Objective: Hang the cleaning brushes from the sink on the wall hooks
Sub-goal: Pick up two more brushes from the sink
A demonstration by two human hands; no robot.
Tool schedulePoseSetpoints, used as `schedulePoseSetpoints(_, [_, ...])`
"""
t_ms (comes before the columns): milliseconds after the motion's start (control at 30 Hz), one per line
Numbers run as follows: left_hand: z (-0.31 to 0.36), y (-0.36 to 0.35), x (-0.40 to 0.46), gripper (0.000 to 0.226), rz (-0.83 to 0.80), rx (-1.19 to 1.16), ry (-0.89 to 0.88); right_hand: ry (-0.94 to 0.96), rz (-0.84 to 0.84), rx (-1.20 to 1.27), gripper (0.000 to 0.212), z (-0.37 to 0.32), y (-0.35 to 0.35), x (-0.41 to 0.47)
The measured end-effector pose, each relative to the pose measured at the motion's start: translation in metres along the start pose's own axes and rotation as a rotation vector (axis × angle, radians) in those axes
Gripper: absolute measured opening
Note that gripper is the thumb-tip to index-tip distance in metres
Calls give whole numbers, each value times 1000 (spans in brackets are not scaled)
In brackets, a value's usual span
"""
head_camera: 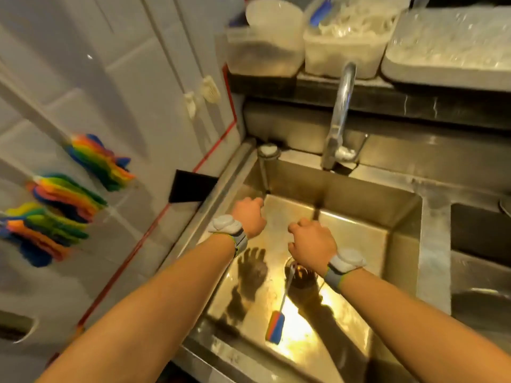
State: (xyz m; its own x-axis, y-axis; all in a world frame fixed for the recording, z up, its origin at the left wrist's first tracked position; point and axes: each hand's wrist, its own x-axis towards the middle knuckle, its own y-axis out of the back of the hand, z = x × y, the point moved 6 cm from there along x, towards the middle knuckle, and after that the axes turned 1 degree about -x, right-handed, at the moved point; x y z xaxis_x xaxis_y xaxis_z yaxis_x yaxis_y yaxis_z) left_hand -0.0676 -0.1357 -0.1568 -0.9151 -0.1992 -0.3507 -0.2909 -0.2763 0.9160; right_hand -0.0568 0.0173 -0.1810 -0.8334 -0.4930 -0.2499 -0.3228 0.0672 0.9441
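Both hands hovering over sink (pixel 431 244): left hand (pixel 250 215) curled, grasping nothing visible; right hand (pixel 312 243) loosely clenched, contents unclear. Brush (pixel 275 326) lying near drain (pixel 300 275), awaiting pickup for hooks (pixel 190 102) far left.

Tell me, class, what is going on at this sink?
A person reaches both bare hands over a steel sink. The left hand and right hand are curled above the basin, neither holding a brush. One blue and red brush lies on the sink floor. Three rainbow brushes already hang on the wall.
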Motion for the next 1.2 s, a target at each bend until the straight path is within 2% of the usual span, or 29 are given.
schedulePoseSetpoints(133, [-7, -94, 11, 46, -214, 52, 17, -196, -177, 55, 31, 40, -84, -9])
schedulePoseSetpoints(267, [-13, -158, 21, 41, -303, 69, 70, -342, -298, 148, 29, 77, -151, -20])
schedulePoseSetpoints(400, [-22, -209, 36, 35, -367, 12, 107, -445, -327, 285, 29, 109, -190, -16])
schedulePoseSetpoints(633, [-21, -287, 52, 26, -490, -93, 191, -861, -199, 497, 33, 145, -234, 17])
schedulePoseSetpoints(733, [-11, -303, 47, 34, -477, -151, 171, -1000, -171, 619, 38, 156, -251, 24])
schedulePoseSetpoints(800, [-10, -314, 42, 31, -428, -155, 158, -1021, -171, 657, 37, 158, -259, 22])
schedulePoseSetpoints(900, [-13, -322, 36, 29, -337, -206, 236, -1025, -189, 616, 24, 160, -271, 17])
schedulePoseSetpoints(1033, [-15, -318, 39, 28, -383, -195, 318, -1080, -126, 617, 16, 162, -259, 16])
schedulePoseSetpoints(1200, [-14, -302, 44, 10, -407, -238, 334, -1042, 110, 669, 15, 156, -221, 26])
